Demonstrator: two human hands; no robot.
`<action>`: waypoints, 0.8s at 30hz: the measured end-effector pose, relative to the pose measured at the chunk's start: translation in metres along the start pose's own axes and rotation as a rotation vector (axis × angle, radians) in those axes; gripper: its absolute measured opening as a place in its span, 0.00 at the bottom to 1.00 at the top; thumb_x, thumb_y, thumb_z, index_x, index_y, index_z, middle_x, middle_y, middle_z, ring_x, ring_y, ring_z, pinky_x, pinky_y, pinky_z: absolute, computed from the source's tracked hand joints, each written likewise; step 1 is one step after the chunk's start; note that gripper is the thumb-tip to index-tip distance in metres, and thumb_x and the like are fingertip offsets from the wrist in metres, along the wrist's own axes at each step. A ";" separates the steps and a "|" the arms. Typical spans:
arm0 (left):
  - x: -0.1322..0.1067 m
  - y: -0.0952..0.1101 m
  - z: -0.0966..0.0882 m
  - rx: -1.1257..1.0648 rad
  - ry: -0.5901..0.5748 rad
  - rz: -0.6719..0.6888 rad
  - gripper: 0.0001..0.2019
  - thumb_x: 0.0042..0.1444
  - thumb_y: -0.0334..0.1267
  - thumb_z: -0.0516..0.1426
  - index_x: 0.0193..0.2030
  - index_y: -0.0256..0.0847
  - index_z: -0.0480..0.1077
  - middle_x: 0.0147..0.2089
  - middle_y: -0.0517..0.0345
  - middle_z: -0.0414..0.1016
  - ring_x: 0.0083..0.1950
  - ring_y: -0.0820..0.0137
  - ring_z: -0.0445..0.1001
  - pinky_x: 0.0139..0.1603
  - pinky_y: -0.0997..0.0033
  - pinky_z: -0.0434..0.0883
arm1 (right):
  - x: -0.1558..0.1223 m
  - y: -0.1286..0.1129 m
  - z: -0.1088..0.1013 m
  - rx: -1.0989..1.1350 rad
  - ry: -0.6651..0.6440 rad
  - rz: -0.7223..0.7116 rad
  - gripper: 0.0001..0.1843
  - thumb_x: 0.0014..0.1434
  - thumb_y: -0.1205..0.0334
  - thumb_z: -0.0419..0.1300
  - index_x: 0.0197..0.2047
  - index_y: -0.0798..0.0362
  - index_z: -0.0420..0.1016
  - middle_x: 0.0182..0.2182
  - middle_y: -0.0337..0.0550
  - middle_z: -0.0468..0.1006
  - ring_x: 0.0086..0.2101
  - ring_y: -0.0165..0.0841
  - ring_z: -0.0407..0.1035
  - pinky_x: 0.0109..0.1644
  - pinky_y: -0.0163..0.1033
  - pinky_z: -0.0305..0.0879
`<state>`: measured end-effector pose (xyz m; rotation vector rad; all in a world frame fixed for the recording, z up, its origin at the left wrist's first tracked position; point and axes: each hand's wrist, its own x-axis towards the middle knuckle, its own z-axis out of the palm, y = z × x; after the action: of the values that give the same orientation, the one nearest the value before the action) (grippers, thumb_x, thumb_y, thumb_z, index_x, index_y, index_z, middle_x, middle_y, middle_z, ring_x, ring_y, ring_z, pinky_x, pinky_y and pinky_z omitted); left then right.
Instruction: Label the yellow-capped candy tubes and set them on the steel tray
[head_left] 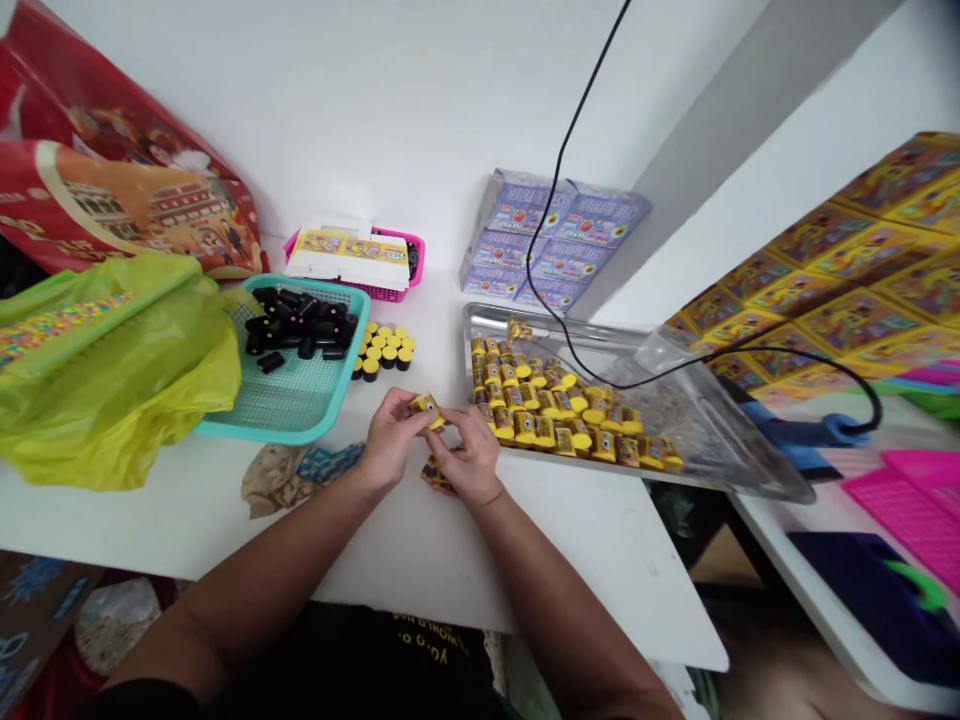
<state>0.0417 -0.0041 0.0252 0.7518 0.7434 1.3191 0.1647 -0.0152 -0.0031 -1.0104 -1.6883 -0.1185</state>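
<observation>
Forearms cross near counter edge. Left hand (390, 435) and right hand (469, 460) pinch yellow tube (426, 405), mid-counter beside tray (750, 470). Risk: narrow fingertip grip slips, so tube rolls off near edge; label may wrap crooked.

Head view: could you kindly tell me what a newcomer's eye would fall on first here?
Most striking are the rows of yellow packs in the metal tray at centre right. Just left of it, the left hand and right hand hold a single pack between them. A big yellow bag fills the left side, beside a teal basket of black tubes.
</observation>
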 end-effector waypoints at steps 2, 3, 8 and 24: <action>0.001 0.001 -0.001 0.006 -0.004 -0.001 0.18 0.41 0.38 0.67 0.32 0.39 0.62 0.29 0.63 0.73 0.28 0.70 0.74 0.33 0.66 0.72 | 0.000 -0.001 0.000 0.004 0.012 0.003 0.16 0.53 0.64 0.65 0.45 0.48 0.71 0.32 0.42 0.76 0.32 0.35 0.71 0.36 0.42 0.70; 0.001 0.002 -0.001 0.018 0.000 0.002 0.18 0.41 0.39 0.67 0.31 0.39 0.62 0.29 0.63 0.73 0.28 0.70 0.74 0.32 0.67 0.72 | 0.000 -0.001 0.000 0.006 0.020 0.013 0.15 0.53 0.64 0.65 0.45 0.48 0.71 0.32 0.42 0.76 0.32 0.35 0.71 0.36 0.42 0.70; 0.000 0.008 -0.002 0.097 0.044 0.027 0.16 0.45 0.43 0.66 0.27 0.37 0.64 0.28 0.59 0.74 0.27 0.72 0.74 0.30 0.71 0.70 | 0.006 0.002 -0.010 0.125 -0.015 0.157 0.12 0.55 0.62 0.65 0.44 0.49 0.74 0.34 0.42 0.76 0.34 0.34 0.71 0.39 0.43 0.70; 0.005 0.009 -0.009 0.033 -0.104 -0.151 0.16 0.40 0.35 0.68 0.37 0.38 0.73 0.32 0.59 0.75 0.33 0.72 0.73 0.37 0.69 0.68 | 0.017 0.009 -0.020 0.286 -0.148 0.366 0.06 0.60 0.59 0.61 0.36 0.50 0.78 0.30 0.41 0.76 0.32 0.32 0.69 0.38 0.40 0.67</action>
<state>0.0299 0.0019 0.0275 0.7697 0.7262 1.1255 0.1852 -0.0115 0.0153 -1.1096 -1.5670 0.4351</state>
